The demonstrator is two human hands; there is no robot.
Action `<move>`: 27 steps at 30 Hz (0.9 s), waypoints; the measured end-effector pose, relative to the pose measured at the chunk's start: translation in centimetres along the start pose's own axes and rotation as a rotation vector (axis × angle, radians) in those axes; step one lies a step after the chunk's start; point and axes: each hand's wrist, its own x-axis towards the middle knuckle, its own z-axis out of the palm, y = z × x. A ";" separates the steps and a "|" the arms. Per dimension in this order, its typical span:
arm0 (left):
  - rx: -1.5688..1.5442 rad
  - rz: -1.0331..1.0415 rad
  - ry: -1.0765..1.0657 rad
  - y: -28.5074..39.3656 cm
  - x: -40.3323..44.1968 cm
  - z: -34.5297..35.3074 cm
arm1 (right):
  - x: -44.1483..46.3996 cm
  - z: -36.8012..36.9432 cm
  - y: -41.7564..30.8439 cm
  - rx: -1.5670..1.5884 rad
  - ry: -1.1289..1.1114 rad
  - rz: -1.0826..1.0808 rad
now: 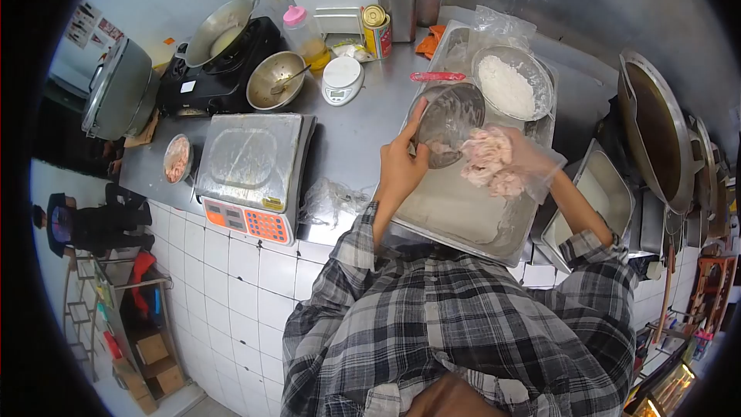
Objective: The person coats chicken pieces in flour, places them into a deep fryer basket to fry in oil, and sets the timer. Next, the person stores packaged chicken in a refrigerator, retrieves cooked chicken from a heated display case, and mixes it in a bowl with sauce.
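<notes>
My left hand (405, 166) grips the near-left rim of a metal bowl (461, 102), which is tilted over a large rectangular metal tray (455, 212). A little pale meat clings inside the bowl. My right hand (534, 156), covered by a clear plastic bag or glove, is closed on a clump of pale pink raw meat (488, 156) just right of the bowl, above the tray. Its fingers are partly hidden by the meat and plastic. A bowl of white flour (505, 85) sits at the tray's far end.
A large platform scale (251, 158), a small white scale (342, 79), a bowl with a spoon (274, 81) and a stove with a wok (220, 35) are to the left. A red-handled utensil (438, 77) lies beyond the tilted bowl. Large pans (656, 131) stand at right.
</notes>
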 end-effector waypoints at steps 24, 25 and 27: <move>0.106 0.103 0.069 1.2 -1.7 -1.7 | -0.6 7.6 -3.3 -0.896 -0.094 -0.029; 0.112 0.106 0.057 1.2 -1.7 -1.6 | -0.1 7.7 -4.1 -0.957 0.006 -0.161; 0.117 0.132 0.040 1.4 -1.8 -1.5 | 1.1 7.7 -5.3 -1.071 0.218 -0.429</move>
